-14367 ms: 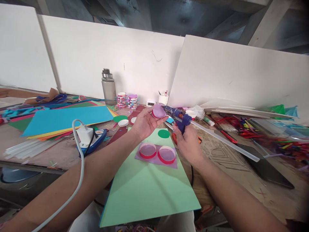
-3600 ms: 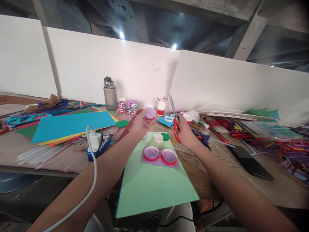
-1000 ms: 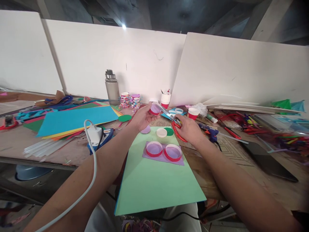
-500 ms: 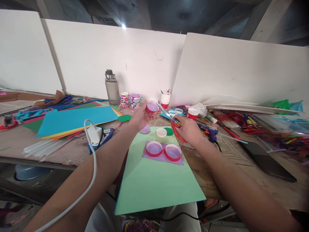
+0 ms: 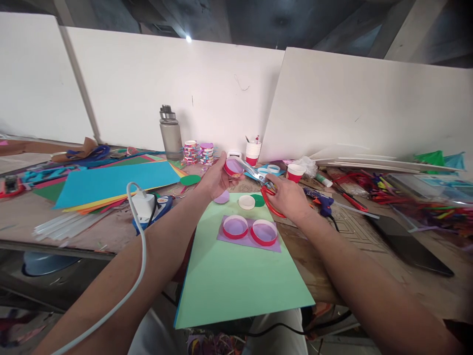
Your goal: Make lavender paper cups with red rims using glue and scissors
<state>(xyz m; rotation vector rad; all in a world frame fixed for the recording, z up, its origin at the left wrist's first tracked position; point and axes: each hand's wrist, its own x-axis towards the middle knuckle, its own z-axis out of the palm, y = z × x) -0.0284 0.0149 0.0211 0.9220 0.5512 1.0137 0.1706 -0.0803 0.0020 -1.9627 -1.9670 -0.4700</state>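
Gripping a small red-rimmed lid (image 5: 233,168) with a lilac paper face, the left hand (image 5: 216,180) keeps it raised above the desk (image 5: 369,256) toward the far edge, fingers curled closed around the rim. Right hand (image 5: 290,197) is closed on the red handles of the scissors (image 5: 258,178); the blades point left and reach the lid's edge, whether they bite into the paper cannot be told. Both hands hover just beyond the far end of a light green sheet (image 5: 236,281) that overhangs the near edge of the desk. On that sheet: a lilac paper piece (image 5: 247,241) carrying two more red-rimmed lids (image 5: 235,227) side by side, a white cap (image 5: 246,202), a green paper disc (image 5: 259,200), a loose lilac disc (image 5: 221,197) at its far left corner. Blue glue gun (image 5: 320,203) lies right of the right hand. Toward the left edge, stacked coloured sheets (image 5: 111,182) and a white charger (image 5: 142,204) with its cable. Grey bottle (image 5: 168,133) and red-and-white paper cups (image 5: 253,150) stand along the far edge by the white boards.
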